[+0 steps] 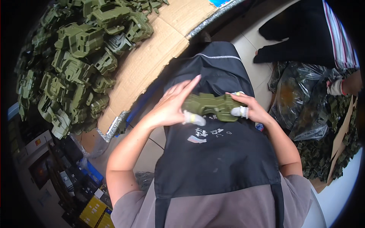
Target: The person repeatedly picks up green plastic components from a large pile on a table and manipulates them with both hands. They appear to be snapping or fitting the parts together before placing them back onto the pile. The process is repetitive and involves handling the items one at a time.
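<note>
A dark-green moulded plastic part [213,104], blocky like a toy vehicle body, lies across my lap above a black apron [216,163]. My right hand [251,107] grips its right end, thumb on the near side and fingers on the far side. At the left end, my left hand [171,102] has the part between thumb and index finger, the index finger stretched forward and the part's tip hidden. Whitish covers wrap both thumbs and at least one right fingertip. Slight blur softens the part and the left thumb.
Many similar green parts [80,41] are heaped at the upper left on a table with a cardboard top [152,57]. Clear plastic bags [304,98] and small green pieces [323,155] lie at right. Another person's hand [351,83] and dark-clothed legs [296,41] show there.
</note>
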{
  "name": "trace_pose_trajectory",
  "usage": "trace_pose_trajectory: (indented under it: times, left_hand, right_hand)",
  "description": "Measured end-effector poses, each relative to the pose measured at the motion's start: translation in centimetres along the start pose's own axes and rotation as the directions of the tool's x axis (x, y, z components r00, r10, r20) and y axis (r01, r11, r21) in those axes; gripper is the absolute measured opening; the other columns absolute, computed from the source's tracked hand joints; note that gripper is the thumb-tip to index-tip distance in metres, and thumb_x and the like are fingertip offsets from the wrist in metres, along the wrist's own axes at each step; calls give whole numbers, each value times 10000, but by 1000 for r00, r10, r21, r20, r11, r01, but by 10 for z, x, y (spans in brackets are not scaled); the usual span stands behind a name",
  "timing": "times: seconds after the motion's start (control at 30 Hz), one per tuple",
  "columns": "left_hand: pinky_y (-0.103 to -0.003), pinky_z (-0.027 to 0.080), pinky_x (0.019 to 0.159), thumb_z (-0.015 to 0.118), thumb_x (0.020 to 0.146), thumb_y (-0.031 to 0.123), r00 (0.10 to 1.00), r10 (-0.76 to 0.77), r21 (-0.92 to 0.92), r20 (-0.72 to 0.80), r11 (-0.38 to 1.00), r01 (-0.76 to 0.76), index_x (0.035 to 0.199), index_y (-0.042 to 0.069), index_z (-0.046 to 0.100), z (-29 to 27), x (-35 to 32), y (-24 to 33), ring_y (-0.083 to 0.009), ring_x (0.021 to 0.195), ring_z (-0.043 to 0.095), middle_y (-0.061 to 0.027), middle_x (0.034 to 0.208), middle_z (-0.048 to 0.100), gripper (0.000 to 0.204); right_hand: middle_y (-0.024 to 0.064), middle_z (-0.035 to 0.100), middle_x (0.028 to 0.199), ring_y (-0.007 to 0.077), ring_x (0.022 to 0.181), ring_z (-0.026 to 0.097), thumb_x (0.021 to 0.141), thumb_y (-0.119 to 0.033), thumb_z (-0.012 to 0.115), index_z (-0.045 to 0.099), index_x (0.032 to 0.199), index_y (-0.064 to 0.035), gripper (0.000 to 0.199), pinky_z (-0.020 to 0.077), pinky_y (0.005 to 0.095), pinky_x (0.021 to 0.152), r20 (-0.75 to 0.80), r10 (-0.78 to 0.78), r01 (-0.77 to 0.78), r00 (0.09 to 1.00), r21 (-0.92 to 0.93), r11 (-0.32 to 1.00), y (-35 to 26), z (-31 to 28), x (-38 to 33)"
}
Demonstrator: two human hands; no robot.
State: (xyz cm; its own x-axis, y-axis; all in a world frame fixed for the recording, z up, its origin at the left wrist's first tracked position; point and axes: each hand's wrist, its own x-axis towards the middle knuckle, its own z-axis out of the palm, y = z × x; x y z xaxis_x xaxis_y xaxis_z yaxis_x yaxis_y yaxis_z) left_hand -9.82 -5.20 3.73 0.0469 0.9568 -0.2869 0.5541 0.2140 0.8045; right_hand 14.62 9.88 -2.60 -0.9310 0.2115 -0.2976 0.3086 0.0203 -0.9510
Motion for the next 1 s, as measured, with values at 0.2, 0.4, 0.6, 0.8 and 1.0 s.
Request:
trace_pose_trajectory:
  times: [0.2,0.4,0.6,0.8,1.0]
  left_hand:
    - [-296,350,952,667,676,29,978,-207,-636,-36,760,138,1332,98,301,49,-27,-42,-198,1197,387,-108,1301,395,754]
    - [-325,323,984,675,682,73,957,-246,-430,-152,888,160,1263,8,379,56,-20,-17,-217,1189,404,-142,1260,448,655]
    - [-297,381,914,615,688,-9,952,-208,-417,-225,903,99,1259,1,388,61,-19,-6,-195,1091,497,-130,1187,514,614]
    - [-319,437,791,571,540,2,938,-40,-165,-344,986,-19,1200,5,462,79,-27,-34,-304,918,570,-160,975,566,669]
    - [-294,425,831,601,528,7,942,-64,-171,-330,985,7,1206,-1,456,81,-28,-32,-267,970,573,-156,1035,571,693]
  right_hand:
    - [158,438,1249,307,1186,388,720,-112,632,393,1270,-59,602,274,357,1003,-90,-112,60,990,-449,892,-29,-13,9]
    - [144,581,924,305,897,561,684,-254,614,483,1131,-54,507,418,397,810,40,-455,375,890,-634,677,-45,60,63]
    - [227,481,1135,374,1049,467,626,12,520,205,1343,-94,791,382,406,871,287,-328,403,900,-262,877,-33,27,67]
    - [214,546,1063,346,1011,510,619,-24,543,411,1239,-42,635,414,404,836,335,-363,462,870,-294,836,-31,26,68]
    - [195,533,1090,337,1053,481,564,27,507,415,1238,-47,684,382,403,877,349,-383,487,855,-285,826,-24,29,68]
